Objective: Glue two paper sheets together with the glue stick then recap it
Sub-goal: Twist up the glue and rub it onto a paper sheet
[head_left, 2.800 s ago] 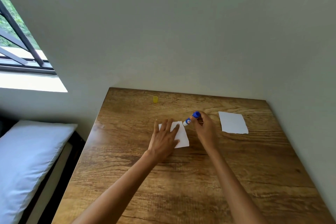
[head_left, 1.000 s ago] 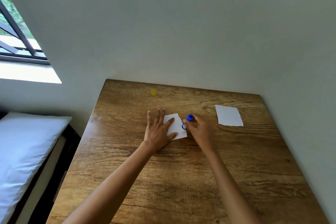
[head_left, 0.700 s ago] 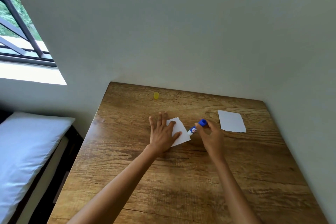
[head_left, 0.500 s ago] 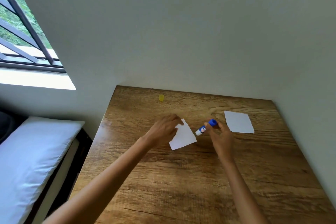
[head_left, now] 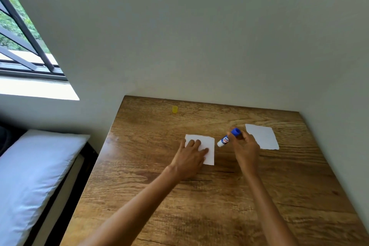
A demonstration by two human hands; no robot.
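- wood-grain desk [head_left: 219,195] stands in a corner of pale walls; window [head_left: 24,46] and a bed with a white pillow [head_left: 34,175] lie off beyond the left hand's side.
- left hand [head_left: 189,158] lies flat and open, fingers spread, pressing on the near paper sheet [head_left: 207,146]; it grips nothing.
- right hand [head_left: 246,150] is closed around the glue stick [head_left: 228,138], fingertips at its blue end, white tip tilted down toward the near sheet's right edge; contact with the paper cannot be told.
- second paper sheet [head_left: 263,138] lies flat just beyond the right hand, on its outer side, apart from the first.
- yellow cap [head_left: 175,109] stands well ahead of the left hand, near the wall.
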